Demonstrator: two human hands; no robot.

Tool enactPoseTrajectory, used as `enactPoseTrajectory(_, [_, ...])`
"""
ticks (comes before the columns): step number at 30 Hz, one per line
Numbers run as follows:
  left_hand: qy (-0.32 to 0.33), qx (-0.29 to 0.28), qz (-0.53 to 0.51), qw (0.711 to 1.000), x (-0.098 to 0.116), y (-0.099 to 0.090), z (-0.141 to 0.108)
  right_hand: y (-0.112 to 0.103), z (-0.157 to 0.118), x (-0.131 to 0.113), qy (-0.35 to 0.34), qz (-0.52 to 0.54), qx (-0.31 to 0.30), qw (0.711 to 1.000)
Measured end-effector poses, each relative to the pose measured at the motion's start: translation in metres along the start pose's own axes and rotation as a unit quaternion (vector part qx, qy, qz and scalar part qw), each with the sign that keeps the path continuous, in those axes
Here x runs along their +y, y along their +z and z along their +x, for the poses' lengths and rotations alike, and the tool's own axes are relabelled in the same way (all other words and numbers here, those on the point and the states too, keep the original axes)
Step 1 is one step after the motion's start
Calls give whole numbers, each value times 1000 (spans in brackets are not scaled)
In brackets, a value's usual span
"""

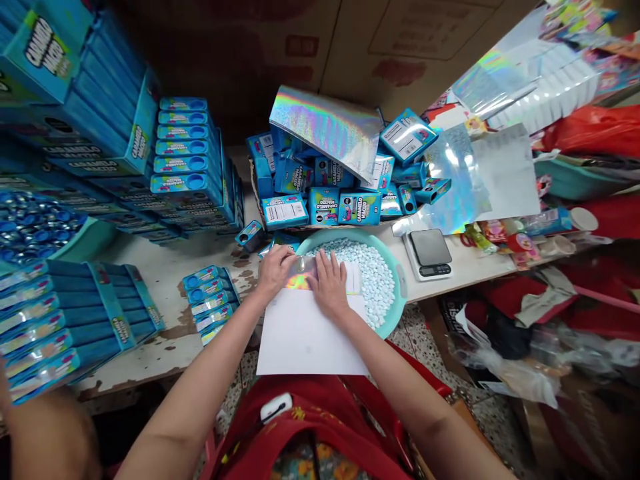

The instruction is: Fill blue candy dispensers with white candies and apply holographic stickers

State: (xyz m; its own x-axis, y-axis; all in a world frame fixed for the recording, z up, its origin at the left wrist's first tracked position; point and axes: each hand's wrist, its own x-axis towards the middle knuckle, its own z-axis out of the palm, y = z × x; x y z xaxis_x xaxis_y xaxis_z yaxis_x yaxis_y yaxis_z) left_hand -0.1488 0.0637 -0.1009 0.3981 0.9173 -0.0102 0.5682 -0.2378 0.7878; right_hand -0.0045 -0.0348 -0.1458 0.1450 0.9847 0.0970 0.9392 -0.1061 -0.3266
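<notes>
A sheet with a white side and a shiny rainbow side, a holographic sheet (310, 337), lies across the front of a turquoise tub (400, 300) and reaches toward my lap. Its far part shows the shiny side, perhaps folded over. My left hand (275, 272) grips the sheet's far left edge, fingers curled; the fingertips are partly hidden. Flat on the shiny part rests my right hand (330, 283), its fingers spread. Many small pale-blue candies (376, 280) fill the tub beneath and to the right of the sheet.
Behind the tub stands a carton of blue candy boxes (325, 205), topped by another holographic sheet (327, 130). A small scale (430, 253) sits on the right. Stacked blue boxes (190, 160) rise at left. A blurred person's arm (50, 427) shows at lower left.
</notes>
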Motion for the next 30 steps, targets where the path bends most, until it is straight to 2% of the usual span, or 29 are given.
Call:
enactPoseTrajectory(3, [-8, 13, 0, 1000, -2, 2, -1, -1, -8, 1, -21, 19, 15, 999])
enactPoseTrajectory(6, [-8, 24, 26, 999, -7, 7, -2, -17, -11, 2, -37, 89, 70, 993])
enactPoseTrajectory(9, [-2, 32, 91, 995, -15, 17, -1, -53, -11, -3, -20, 187, 118, 975])
enactPoseTrajectory(12, [13, 49, 121, 991, -16, 21, 2, -99, -11, -20, 42, 280, 154, 947])
enactPoseTrajectory(15, [51, 143, 23, 988, 2, 1, -5, -134, -11, -46, 104, 391, 135, 904])
enactPoseTrajectory(16, [66, 154, -42, 985, 11, -11, -13, -140, -10, -55, 112, 424, 116, 891])
enactPoseTrajectory(17, [76, 136, -115, 981, 21, -23, -22, -143, -10, -64, 115, 450, 99, 880])
enactPoseTrajectory(19, [56, 26, -246, 967, 37, -47, -47, -139, -11, -82, 114, 484, 75, 864])
enactPoseTrajectory(21, [-33, -72, -325, 942, 41, -64, -74, -123, -12, -99, 116, 499, 51, 858])
enactPoseTrajectory(22, [-89, -81, -343, 932, 37, -70, -87, -111, -13, -108, 120, 496, 37, 859])
enactPoseTrajectory(24, [-181, -41, -340, 922, 15, -80, -110, -82, -13, -129, 127, 470, 4, 873])
enactPoseTrajectory(26, [-234, 12, -309, 922, -18, -92, -129, -49, -12, -152, 123, 439, -28, 889])
enactPoseTrajectory(30, [-255, 74, -243, 933, -84, -127, -153, 10, -4, -202, 80, 417, -73, 902])
